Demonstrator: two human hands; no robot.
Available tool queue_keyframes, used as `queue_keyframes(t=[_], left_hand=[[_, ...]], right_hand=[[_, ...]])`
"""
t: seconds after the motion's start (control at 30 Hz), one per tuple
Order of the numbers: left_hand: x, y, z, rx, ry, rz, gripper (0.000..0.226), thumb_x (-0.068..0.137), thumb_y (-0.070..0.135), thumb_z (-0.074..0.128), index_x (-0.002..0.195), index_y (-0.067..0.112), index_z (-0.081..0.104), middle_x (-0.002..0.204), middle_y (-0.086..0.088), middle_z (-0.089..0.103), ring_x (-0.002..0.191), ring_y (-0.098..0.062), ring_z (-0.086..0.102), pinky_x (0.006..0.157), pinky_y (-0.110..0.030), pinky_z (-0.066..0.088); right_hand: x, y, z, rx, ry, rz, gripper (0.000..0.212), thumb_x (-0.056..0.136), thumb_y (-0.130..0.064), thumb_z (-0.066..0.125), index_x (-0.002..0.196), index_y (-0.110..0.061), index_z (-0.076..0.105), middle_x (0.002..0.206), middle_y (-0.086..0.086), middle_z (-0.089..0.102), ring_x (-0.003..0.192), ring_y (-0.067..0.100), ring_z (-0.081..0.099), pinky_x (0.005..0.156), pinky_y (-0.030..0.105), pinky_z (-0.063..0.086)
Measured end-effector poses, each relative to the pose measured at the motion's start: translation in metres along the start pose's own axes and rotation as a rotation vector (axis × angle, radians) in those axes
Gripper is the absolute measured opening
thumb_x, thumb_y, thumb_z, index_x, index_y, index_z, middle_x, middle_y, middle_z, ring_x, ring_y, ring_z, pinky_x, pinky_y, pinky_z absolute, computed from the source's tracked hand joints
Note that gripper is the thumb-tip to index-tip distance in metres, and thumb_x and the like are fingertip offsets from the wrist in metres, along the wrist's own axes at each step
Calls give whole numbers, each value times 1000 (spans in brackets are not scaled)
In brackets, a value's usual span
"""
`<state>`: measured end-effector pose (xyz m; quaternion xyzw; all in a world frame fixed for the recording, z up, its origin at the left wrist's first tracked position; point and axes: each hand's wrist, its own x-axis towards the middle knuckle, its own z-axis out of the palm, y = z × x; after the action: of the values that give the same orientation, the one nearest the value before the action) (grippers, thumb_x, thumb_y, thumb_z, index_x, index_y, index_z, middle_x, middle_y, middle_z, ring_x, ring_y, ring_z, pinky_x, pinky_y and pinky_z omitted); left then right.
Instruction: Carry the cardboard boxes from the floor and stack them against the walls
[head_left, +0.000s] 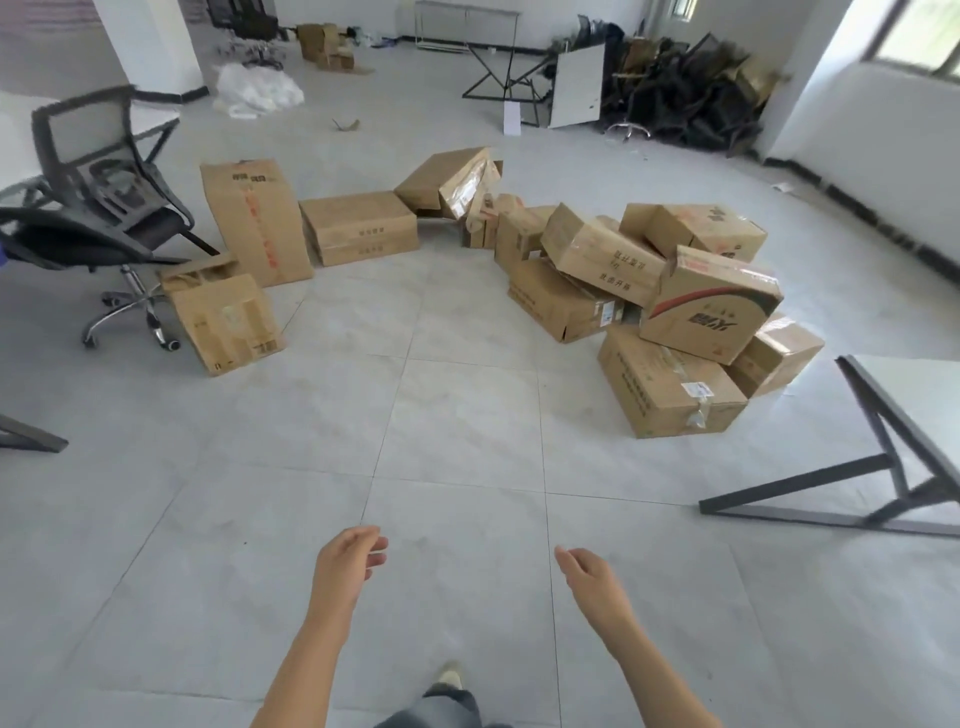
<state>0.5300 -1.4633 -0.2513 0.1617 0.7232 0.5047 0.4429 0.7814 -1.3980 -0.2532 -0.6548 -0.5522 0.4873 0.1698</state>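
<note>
Empty-handed over a grey tiled floor, cardboard boxes strewn ahead.

At the bottom of my view the left hand and right hand hang apart above the tiles, fingers loosely curled, gripping nothing; one shoe shows below them. Across mid-frame the boxes lie in a loose arc on the floor, well apart from the walls. A tall box at left stands on end, long axis upright and leaning slightly, while those at right are heaped and tilted. An office chair sits at left, a table at right, dark stacked furniture at upper right.
</note>
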Motion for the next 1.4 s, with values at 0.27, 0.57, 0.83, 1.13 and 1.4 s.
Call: queue_keyframes(t=[0.27, 0.57, 0.83, 1.13, 1.4], left_hand=[[113, 84, 95, 98, -160, 7, 13, 93, 14, 53, 83, 13, 63, 86, -6, 66, 77, -19, 61, 74, -28, 43], [243, 143, 211, 187, -182, -11, 15, 92, 13, 52, 81, 11, 62, 85, -6, 66, 77, -20, 61, 72, -27, 42], [346, 234, 345, 165, -215, 49, 15, 93, 13, 53, 82, 12, 63, 86, -6, 66, 76, -18, 62, 72, -26, 43], [476, 288, 415, 149, -125, -19, 12, 93, 12, 53, 86, 8, 62, 86, -8, 66, 79, -23, 61, 72, -28, 44], [630, 388, 495, 133, -158, 2, 17, 93, 9, 51, 79, 11, 60, 81, -7, 64, 73, -21, 59, 68, -26, 41]], right_hand=[[111, -62, -42, 195, 112, 68, 20, 97, -31, 45, 90, -15, 56, 82, -5, 55, 82, 12, 52, 64, 20, 39], [284, -86, -86, 159, 107, 120, 15, 95, -28, 49, 99, -15, 55, 86, -7, 57, 84, 12, 54, 69, 25, 40], [457, -169, -184, 222, 162, 21, 9, 93, -20, 53, 100, -14, 57, 86, -7, 58, 87, 15, 54, 74, 26, 39], [597, -187, -202, 110, 31, 203, 33, 93, -21, 53, 121, -5, 54, 105, 5, 60, 95, 18, 55, 79, 26, 39], [751, -270, -233, 124, 112, 202, 28, 93, -23, 53, 117, -9, 57, 103, 1, 59, 98, 17, 56, 80, 26, 40]])
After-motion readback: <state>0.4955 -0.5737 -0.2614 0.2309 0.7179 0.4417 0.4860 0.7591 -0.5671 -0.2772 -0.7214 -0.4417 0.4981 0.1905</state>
